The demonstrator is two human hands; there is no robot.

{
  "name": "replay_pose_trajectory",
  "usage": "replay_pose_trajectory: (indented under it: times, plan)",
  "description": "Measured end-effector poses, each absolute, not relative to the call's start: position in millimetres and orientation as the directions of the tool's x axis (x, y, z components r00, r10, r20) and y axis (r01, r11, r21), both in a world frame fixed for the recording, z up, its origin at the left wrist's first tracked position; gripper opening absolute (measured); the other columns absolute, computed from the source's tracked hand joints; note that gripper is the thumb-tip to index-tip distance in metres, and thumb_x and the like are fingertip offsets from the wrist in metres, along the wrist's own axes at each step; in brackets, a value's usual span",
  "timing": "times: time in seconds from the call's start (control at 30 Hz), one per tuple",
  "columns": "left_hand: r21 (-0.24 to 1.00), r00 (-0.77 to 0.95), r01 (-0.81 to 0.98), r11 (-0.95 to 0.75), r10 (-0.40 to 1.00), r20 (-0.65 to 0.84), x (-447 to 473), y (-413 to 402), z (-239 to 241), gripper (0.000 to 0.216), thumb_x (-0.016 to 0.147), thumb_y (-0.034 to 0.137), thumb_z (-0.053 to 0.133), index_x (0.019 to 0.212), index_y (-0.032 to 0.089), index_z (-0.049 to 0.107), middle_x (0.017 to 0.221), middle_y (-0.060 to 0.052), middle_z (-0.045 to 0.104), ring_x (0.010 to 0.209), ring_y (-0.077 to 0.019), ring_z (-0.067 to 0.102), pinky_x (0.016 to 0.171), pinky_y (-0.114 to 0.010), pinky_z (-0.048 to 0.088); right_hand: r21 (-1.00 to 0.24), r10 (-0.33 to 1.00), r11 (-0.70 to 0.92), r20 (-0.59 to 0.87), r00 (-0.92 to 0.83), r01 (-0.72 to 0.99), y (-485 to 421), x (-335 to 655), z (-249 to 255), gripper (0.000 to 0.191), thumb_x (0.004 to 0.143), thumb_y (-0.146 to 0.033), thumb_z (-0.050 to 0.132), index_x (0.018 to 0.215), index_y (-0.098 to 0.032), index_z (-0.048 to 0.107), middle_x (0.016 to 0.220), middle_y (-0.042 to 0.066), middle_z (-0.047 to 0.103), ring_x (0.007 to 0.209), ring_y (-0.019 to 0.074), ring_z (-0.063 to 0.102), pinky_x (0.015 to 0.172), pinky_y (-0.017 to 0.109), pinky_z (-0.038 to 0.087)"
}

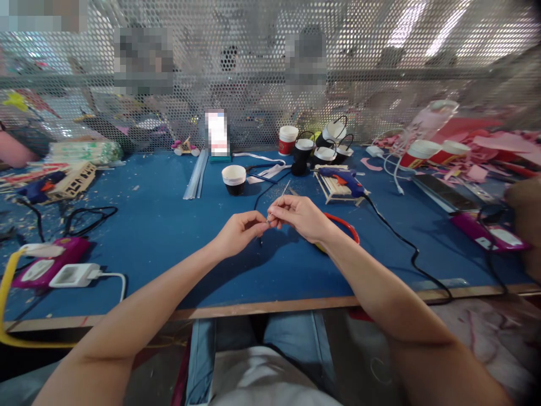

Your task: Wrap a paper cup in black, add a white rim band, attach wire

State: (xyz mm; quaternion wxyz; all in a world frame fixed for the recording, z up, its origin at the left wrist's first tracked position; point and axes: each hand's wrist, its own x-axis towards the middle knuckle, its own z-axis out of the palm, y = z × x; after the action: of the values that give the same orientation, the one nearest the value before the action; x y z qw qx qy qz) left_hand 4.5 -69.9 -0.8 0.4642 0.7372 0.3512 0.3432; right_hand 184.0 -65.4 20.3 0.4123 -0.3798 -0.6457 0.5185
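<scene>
My left hand (242,232) and my right hand (302,215) meet above the middle of the blue table, fingertips pinched together. A thin light stick or wire (286,187) sticks up out of my right fingers. What lies between the left fingertips is too small to make out. Just beyond them, a black cord (258,198) runs over the table, and a small dark tip shows below the left fingers. Beside my right wrist is a curved red and yellow handle (350,228), partly covered by the forearm. A black cup with a white rim (234,181) stands farther back.
A blue glue gun (347,181) rests on a wooden stick rack (333,192), its cable trailing right. Several cups (304,148), glue sticks (196,176) and a lit phone (218,134) line the back. Purple power strips (63,256) lie at the sides. Perforated metal sheet rises behind.
</scene>
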Motion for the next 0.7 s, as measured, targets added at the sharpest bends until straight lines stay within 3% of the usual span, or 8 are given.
replay_pose_trajectory:
  times: [0.5, 0.6, 0.7]
  plan:
    - [0.924, 0.497, 0.215, -0.315, 0.850, 0.174, 6.9, -70.0, -4.1, 0.025, 0.081, 0.036, 0.053, 0.077, 0.012, 0.059, 0.060, 0.002, 0.053, 0.055, -0.0069, 0.047, 0.055, -0.019, 0.038, -0.974, 0.934, 0.202, 0.161, -0.319, 0.101, -66.0, 179.5, 18.3, 0.013, 0.073, -0.025, 0.064, 0.077, -0.015, 0.058, 0.060, -0.002, 0.059, 0.054, 0.0082, 0.055, 0.056, 0.024, 0.045]
    - [0.897, 0.480, 0.227, -0.379, 0.845, 0.235, 5.1, -69.1, -4.2, 0.025, 0.085, 0.033, 0.047, 0.088, 0.013, 0.061, 0.065, 0.000, 0.058, 0.060, -0.0083, 0.052, 0.060, -0.021, 0.043, -0.995, 0.961, 0.094, 0.095, -0.261, -0.014, -62.3, 183.2, 20.3, 0.017, 0.071, -0.027, 0.067, 0.079, -0.015, 0.059, 0.063, -0.001, 0.061, 0.057, 0.0086, 0.057, 0.055, 0.023, 0.044]
    - [0.795, 0.450, 0.234, -0.560, 0.787, 0.422, 3.7, -68.6, -1.2, 0.026, 0.084, 0.028, 0.051, 0.106, 0.015, 0.059, 0.085, -0.005, 0.064, 0.075, -0.0110, 0.058, 0.072, -0.025, 0.048, -0.975, 0.966, -0.072, -0.016, -0.256, -0.210, -59.3, 186.2, 23.1, 0.019, 0.067, -0.027, 0.070, 0.079, -0.015, 0.060, 0.065, -0.002, 0.061, 0.058, 0.0075, 0.056, 0.055, 0.021, 0.044]
